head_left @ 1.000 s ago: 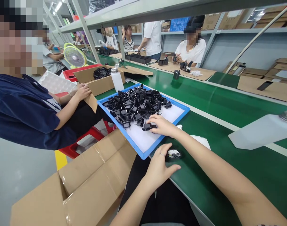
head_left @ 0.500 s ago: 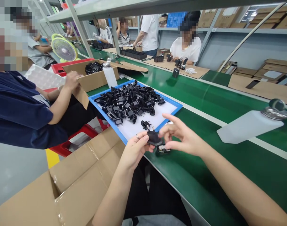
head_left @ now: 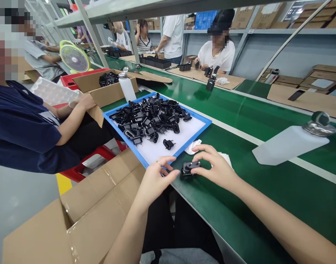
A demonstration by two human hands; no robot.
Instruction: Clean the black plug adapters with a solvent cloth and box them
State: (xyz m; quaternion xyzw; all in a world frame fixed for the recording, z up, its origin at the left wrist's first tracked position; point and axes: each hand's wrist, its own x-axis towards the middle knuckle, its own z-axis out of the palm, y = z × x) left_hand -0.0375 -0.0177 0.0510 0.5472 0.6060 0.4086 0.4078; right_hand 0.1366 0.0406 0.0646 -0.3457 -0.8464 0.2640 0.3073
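My right hand (head_left: 216, 165) has its fingertips and thumb around a black plug housing (head_left: 190, 167) with its pins hidden. The housing rests on a dark device piece (head_left: 186, 175) on the green belt (head_left: 239, 172). My left hand (head_left: 156, 179) lies just left of them, fingers apart, holding nothing, beside the near corner of a blue-rimmed tray (head_left: 194, 140). A heap of black plug parts (head_left: 148, 119) fills the tray's far half, and one loose plug (head_left: 168, 144) sits apart on its white base.
A crumpled white cloth (head_left: 192, 147) lies by the tray. A large plastic bottle (head_left: 290, 145) lies on the belt at right. A co-worker's hand (head_left: 86, 102) rests on a cardboard box (head_left: 104, 88) at left. An open carton (head_left: 74, 227) stands below the belt.
The black plug housing has gone from mid-air between my hands down onto the dark piece on the belt. My left hand has let go and moved left, and my right hand now holds the housing.
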